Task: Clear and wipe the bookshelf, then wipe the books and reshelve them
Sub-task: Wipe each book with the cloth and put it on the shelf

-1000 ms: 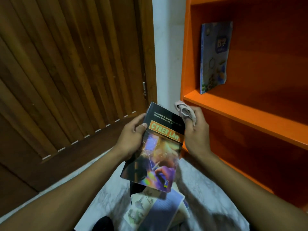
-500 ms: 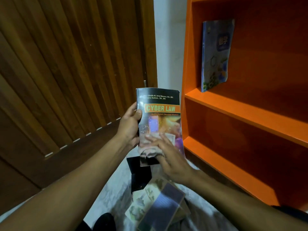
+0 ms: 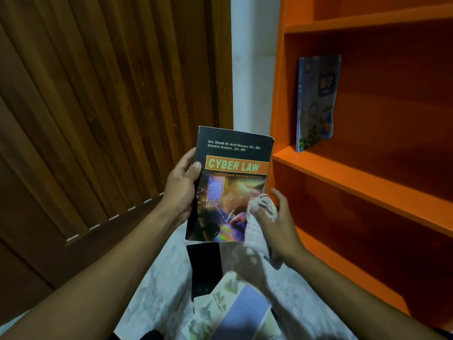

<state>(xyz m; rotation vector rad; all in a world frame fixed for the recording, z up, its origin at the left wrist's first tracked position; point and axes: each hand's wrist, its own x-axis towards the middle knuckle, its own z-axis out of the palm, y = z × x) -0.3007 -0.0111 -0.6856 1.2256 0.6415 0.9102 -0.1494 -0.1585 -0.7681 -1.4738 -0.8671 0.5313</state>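
My left hand grips the left edge of a black paperback titled "Cyber Law", held upright in front of me. At the cover's lower right corner, my right hand holds a pale striped cloth against the book. The orange bookshelf stands on the right. One blue book leans upright against the left wall of its middle compartment. Several more books lie in a loose pile on the floor below my hands.
A dark wooden slatted door fills the left side. A strip of white wall separates it from the shelf. The floor is pale marble. The shelf compartment below the blue book holds nothing I can see.
The book has been raised and turned upright. My right hand with the cloth came from the top edge down onto the cover, then slid to its lower right corner.
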